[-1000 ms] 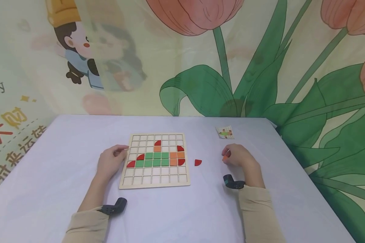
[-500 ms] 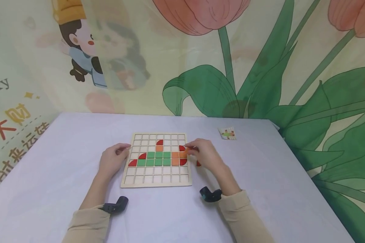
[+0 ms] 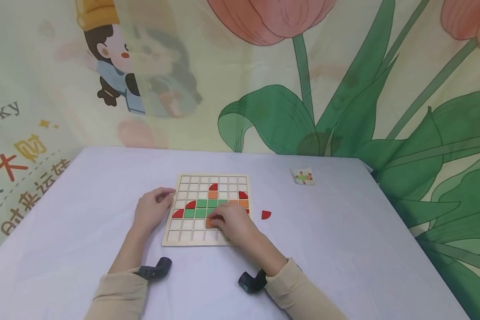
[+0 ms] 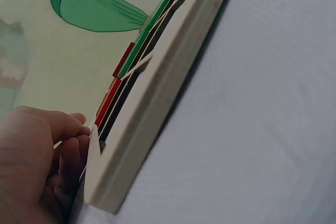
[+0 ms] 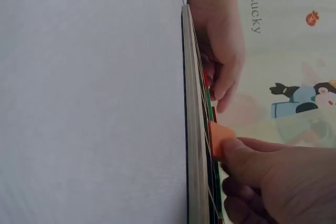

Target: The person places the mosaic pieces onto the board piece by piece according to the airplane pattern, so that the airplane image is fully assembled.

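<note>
A square wooden grid board (image 3: pixel 186 235) lies on the table, with green squares (image 3: pixel 201 213), orange squares (image 3: pixel 213 194) and red quarter-round pieces (image 3: pixel 178 214) set in some cells. My right hand (image 3: pixel 240 224) is over the lower middle of the board and covers part of it. Its thumb and fingers pinch an orange square piece (image 5: pixel 216 139), tilted against the board just below the green row. At the board's left edge, my left hand (image 3: pixel 152 209) holds the rim between curled fingers and thumb; the left wrist view shows the fingertips at the board's corner.
One loose red quarter-round piece (image 3: pixel 266 215) lies just right of the board. Farther back on the right is a small pattern card (image 3: pixel 303 176). A printed curtain (image 3: pixel 264 89) hangs behind the white-covered table (image 3: pixel 344 249).
My right hand has carried the orange square from the table on the right, leftward over the board to its lower middle. My left hand has stayed at the board's left edge.
</note>
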A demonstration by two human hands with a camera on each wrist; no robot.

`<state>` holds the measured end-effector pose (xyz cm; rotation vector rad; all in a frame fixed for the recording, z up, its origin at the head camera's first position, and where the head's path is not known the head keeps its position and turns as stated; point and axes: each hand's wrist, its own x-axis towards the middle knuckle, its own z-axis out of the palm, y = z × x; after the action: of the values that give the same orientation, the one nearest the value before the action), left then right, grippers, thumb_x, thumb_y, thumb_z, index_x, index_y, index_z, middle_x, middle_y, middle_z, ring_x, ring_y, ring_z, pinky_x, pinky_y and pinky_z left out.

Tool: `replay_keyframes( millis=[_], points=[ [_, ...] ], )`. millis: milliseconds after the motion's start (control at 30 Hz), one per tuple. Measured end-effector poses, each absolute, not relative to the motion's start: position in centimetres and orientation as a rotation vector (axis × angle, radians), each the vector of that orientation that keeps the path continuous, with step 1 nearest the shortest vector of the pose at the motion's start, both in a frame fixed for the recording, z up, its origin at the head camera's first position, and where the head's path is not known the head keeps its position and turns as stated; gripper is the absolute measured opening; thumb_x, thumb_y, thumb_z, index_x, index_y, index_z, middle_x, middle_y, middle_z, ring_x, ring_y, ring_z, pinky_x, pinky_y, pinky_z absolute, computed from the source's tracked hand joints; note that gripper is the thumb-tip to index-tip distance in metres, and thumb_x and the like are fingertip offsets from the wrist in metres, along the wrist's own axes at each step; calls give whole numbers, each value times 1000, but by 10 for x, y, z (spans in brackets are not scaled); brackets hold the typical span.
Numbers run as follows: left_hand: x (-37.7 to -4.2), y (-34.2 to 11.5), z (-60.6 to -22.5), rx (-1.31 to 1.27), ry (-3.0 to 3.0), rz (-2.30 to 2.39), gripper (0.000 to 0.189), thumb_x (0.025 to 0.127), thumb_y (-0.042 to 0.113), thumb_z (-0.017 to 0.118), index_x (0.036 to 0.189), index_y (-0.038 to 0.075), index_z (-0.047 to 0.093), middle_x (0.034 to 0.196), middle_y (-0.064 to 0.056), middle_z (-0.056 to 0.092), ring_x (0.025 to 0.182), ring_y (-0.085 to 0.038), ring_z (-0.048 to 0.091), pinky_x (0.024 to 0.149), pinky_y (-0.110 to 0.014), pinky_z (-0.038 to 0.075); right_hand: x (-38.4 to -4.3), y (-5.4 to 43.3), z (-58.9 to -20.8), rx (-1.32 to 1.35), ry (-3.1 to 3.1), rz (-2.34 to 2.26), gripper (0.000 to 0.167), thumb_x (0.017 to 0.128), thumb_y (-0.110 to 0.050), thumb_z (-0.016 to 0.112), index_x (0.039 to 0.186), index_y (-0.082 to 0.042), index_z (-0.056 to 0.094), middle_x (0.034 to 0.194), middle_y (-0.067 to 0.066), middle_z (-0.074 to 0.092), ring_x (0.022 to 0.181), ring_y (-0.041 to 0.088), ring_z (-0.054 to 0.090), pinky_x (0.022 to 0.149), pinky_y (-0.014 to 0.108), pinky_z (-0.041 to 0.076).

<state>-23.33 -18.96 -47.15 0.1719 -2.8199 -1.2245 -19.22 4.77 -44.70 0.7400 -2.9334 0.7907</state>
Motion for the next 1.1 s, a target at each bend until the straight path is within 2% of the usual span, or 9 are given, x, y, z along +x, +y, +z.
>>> replay_keyframes(
  millis=[133,333,467,533,633,767,833,933,1100],
  points=[
    [-233,-190,-469,172,-2823,-1213,33,95,25,51,123,10,62,110,-14,65,90,-23,59,69,-27,43,-191,48,-445,800,-2951,684,21,87,-23,69,107,-19,74,96,-5,66,89,9,59,75,17,48],
    [-232,-190,-468,180,-2830,-1220,33,96,24,51,123,10,62,114,-15,64,96,-26,59,74,-30,44,-185,45,-439,914,-2858,339,16,84,-23,73,99,-25,77,90,-8,66,84,9,58,68,15,47],
    [-231,-191,-470,191,-2830,-1221,33,96,24,51,123,10,61,115,-15,64,97,-26,58,76,-32,43,-187,55,-429,917,-2922,320,15,86,-25,71,100,-27,76,92,-9,63,84,7,56,66,16,46],
    [-231,-190,-471,189,-2830,-1226,33,96,24,51,123,10,62,115,-15,64,96,-26,58,75,-31,43,-193,69,-421,834,-3009,362,13,86,-25,70,97,-25,77,91,-8,62,81,8,56,67,20,47],
    [-231,-189,-472,176,-2833,-1233,33,95,24,51,123,10,62,113,-14,64,94,-25,58,73,-29,43,-204,100,-409,532,-3196,423,12,84,-24,73,96,-21,74,89,-5,62,79,12,55,69,27,47],
    [-230,-188,-470,171,-2836,-1222,33,95,24,51,123,10,62,113,-15,64,96,-26,59,73,-29,43,-213,136,-406,141,-3400,409,27,79,-28,78,101,-17,68,87,0,63,77,17,54,69,31,47],
    [-231,-189,-468,174,-2838,-1212,33,95,24,51,123,10,62,115,-15,64,97,-27,59,74,-30,43,-215,144,-413,105,-3433,406,32,77,-30,79,101,-15,66,85,1,62,77,17,54,68,30,47],
    [-231,-190,-467,170,-2841,-1210,33,95,24,51,124,10,61,116,-16,63,99,-28,60,75,-31,44,-218,146,-424,167,-3404,484,29,76,-26,80,97,-13,64,80,1,60,75,17,53,67,28,47],
    [-232,-190,-469,162,-2841,-1215,34,96,25,51,124,10,61,115,-15,63,98,-27,60,74,-30,44,-222,144,-434,163,-3328,601,25,76,-22,81,92,-13,64,81,0,59,77,16,53,72,28,49]
  ],
)
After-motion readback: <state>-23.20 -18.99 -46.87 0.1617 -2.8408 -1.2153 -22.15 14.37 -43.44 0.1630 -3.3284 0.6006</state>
